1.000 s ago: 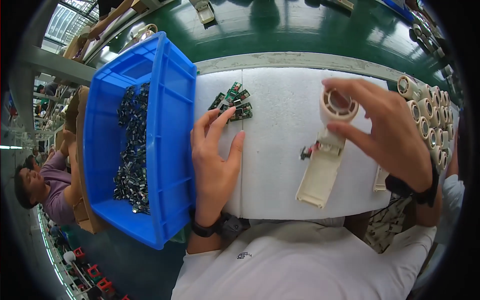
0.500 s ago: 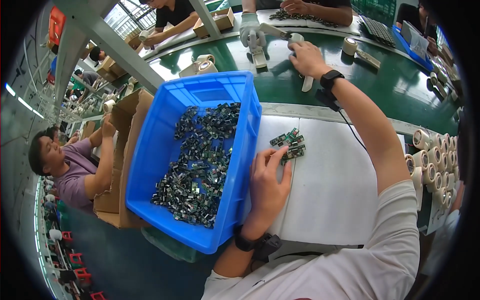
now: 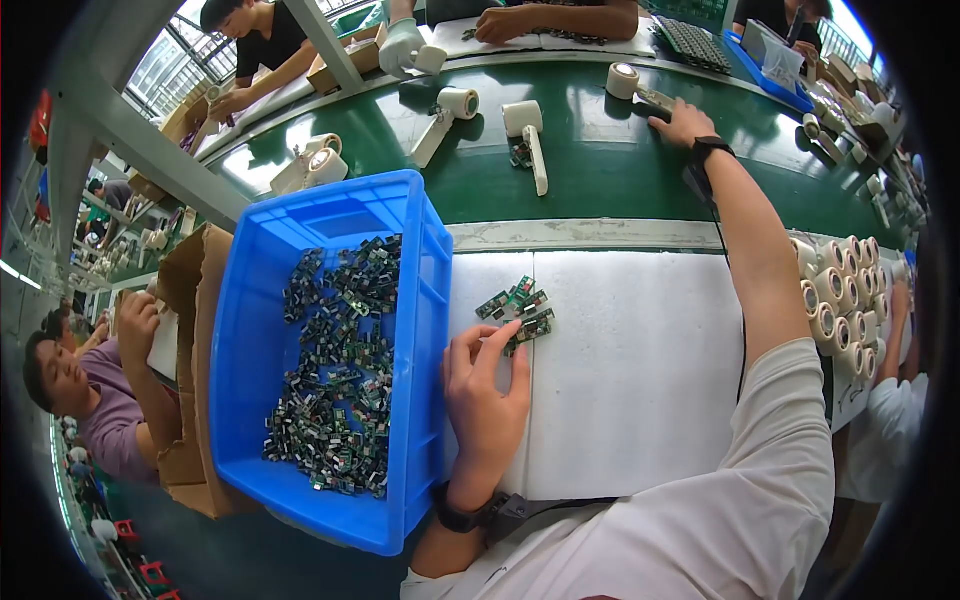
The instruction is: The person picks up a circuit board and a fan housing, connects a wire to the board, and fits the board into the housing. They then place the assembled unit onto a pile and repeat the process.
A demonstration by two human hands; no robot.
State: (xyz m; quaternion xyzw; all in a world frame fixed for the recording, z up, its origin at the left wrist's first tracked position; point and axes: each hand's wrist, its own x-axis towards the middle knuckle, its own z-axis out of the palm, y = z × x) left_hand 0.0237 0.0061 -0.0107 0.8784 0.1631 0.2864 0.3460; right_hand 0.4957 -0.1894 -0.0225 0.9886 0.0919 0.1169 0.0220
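My left hand (image 3: 487, 395) is over the white mat, thumb and fingertips closed around the edge of a small green circuit board (image 3: 532, 329). A few more circuit boards (image 3: 508, 300) lie loosely just beyond its fingers. My right arm stretches far forward over the green work surface. There my right hand (image 3: 690, 126) has its fingers curled on the handle of a white housing (image 3: 622, 82) with a round head. Left of it lies another white housing (image 3: 537, 160), handle toward me, with a circuit board (image 3: 520, 154) at its side.
A blue bin (image 3: 425, 300) full of circuit boards stands left of the white mat (image 3: 640, 380), beside a cardboard box (image 3: 190, 370). More white housings (image 3: 840, 300) are stacked at right. A co-worker's gloved hand (image 3: 402, 45) holds a white part across the green surface (image 3: 580, 190).
My right hand has left a housing in front of the co-worker and reached another one further right. The gloved hand has drawn back left. My left hand stays by the boards; the view has shifted.
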